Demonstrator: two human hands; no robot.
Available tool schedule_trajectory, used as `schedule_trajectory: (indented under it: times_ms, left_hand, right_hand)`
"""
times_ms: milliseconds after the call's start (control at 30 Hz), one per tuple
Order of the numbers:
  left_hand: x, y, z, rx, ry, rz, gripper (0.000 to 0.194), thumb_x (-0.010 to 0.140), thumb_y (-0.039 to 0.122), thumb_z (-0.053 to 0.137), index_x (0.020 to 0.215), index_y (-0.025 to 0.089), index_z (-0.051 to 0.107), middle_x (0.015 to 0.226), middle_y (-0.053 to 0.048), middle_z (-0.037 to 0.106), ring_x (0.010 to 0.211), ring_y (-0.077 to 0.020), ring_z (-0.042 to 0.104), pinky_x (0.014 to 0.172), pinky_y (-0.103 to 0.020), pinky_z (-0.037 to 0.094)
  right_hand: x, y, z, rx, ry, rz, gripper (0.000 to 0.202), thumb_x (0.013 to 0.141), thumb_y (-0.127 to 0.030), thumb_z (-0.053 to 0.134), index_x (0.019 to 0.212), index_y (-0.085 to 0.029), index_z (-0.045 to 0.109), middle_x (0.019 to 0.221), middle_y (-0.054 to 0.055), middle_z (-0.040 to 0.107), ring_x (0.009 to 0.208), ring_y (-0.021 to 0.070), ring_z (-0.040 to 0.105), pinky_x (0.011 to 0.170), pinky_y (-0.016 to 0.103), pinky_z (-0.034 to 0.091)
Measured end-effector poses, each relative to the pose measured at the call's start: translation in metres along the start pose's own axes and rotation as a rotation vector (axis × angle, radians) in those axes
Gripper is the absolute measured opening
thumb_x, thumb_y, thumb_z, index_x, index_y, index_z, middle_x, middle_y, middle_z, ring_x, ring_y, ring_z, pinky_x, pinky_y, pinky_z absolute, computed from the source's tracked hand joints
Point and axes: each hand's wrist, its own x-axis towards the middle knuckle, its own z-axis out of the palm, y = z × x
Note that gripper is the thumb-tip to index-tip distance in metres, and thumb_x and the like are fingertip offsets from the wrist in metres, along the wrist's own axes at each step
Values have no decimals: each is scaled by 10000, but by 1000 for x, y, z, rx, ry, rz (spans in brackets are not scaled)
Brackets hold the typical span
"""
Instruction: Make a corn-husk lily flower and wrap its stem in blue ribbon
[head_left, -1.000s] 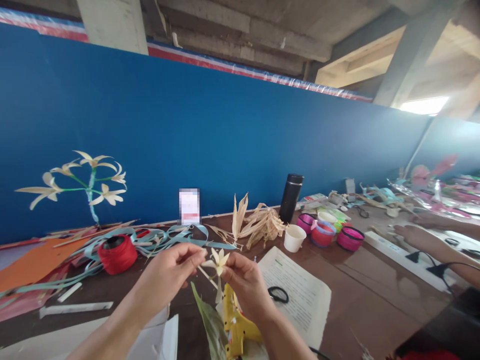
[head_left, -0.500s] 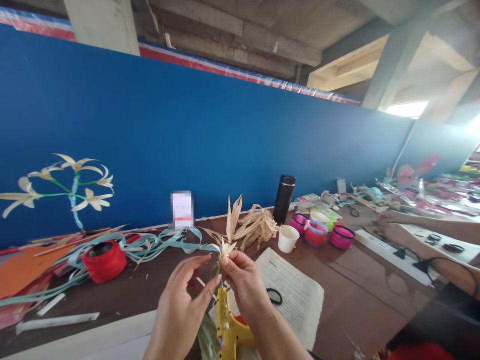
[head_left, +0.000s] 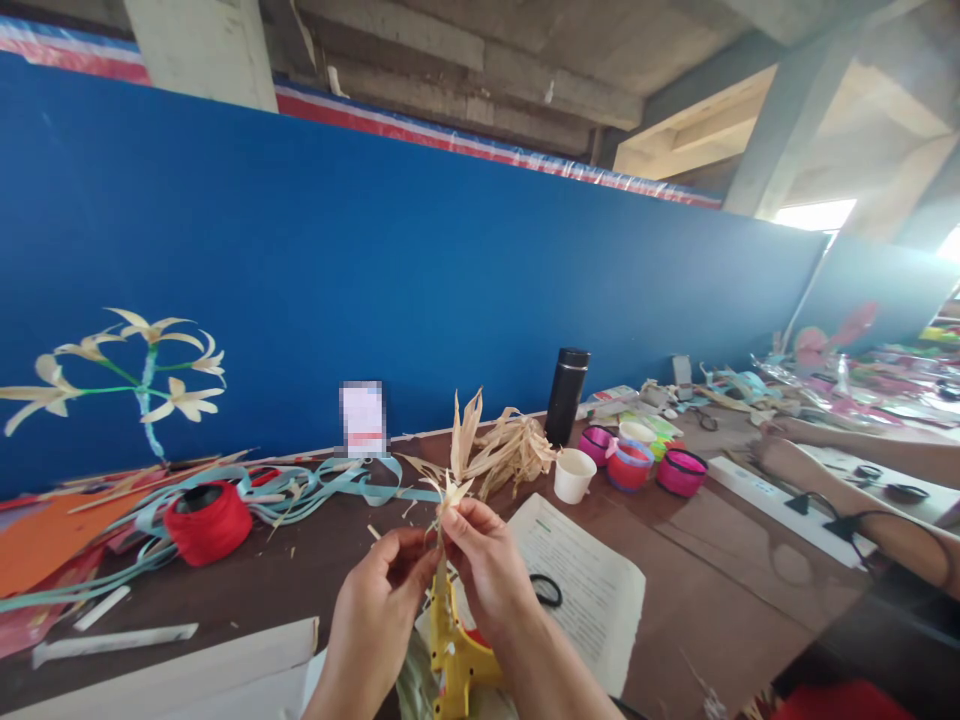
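Note:
Between the thumb and fingers of my right hand [head_left: 484, 560] is a small pale corn-husk flower [head_left: 454, 492], its pointed petals facing up. My left hand [head_left: 394, 590] is closed in a pinch just below the flower, on a thin strand at its base; the fingertips partly hide it. Under both hands lies a yellow glue gun [head_left: 450, 650], its nozzle end near my fingers. Behind the flower is a bundle of dry corn husks [head_left: 517, 450].
On the left stand a husk-flower branch [head_left: 148, 390] and a red spool [head_left: 208, 522] beside blue ribbon [head_left: 322, 490]. A white cup [head_left: 575, 476], black bottle [head_left: 568, 398], printed sheet [head_left: 592, 590] and power strip [head_left: 780, 510] lie rightward. Another person's arm [head_left: 825, 470] rests at far right.
My left hand's fingers were spread apart beside the flower; they have closed into a pinch below it. My right hand keeps hold of the flower, almost unmoved.

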Motion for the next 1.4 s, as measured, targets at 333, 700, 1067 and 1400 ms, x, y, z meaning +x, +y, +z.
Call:
schedule_trajectory:
  times_ms: [333, 700, 1067, 1400]
  left_hand:
    - [2, 5, -3, 129, 19, 24, 241, 752, 406, 580, 858, 221, 693, 821, -12, 742, 748, -210, 670, 685, -277, 495]
    - [3, -1, -2, 172, 45, 96, 192, 773, 381, 567, 791, 214, 659, 765, -9, 697, 706, -187, 643, 673, -270, 471]
    - [-1, -11, 3, 191, 18, 94, 176, 803, 363, 547, 843, 223, 647, 797, -8, 709, 701, -177, 653, 652, -260, 482]
    - [6, -31, -3, 435, 153, 403, 142, 820, 264, 524, 836, 239, 663, 852, -25, 680, 806, -188, 639, 746, -287, 483]
  right_hand:
    - [0, 3, -1, 14, -23, 60, 221, 628, -270, 800, 657, -156, 613, 620, -18, 595, 542, 76, 499, 550, 194, 391]
    - [1, 5, -1, 43, -45, 82, 213, 627, -254, 802, 658, -153, 618, 621, -27, 577, 540, 66, 468, 547, 189, 371]
    - [-1, 2, 0, 89, -42, 109, 187, 651, -227, 790, 659, -145, 622, 631, -31, 580, 546, 58, 479, 556, 179, 372]
    - [-2, 2, -1, 55, -39, 109, 209, 674, -245, 776, 642, -127, 606, 590, -36, 535, 518, 43, 426, 507, 156, 332]
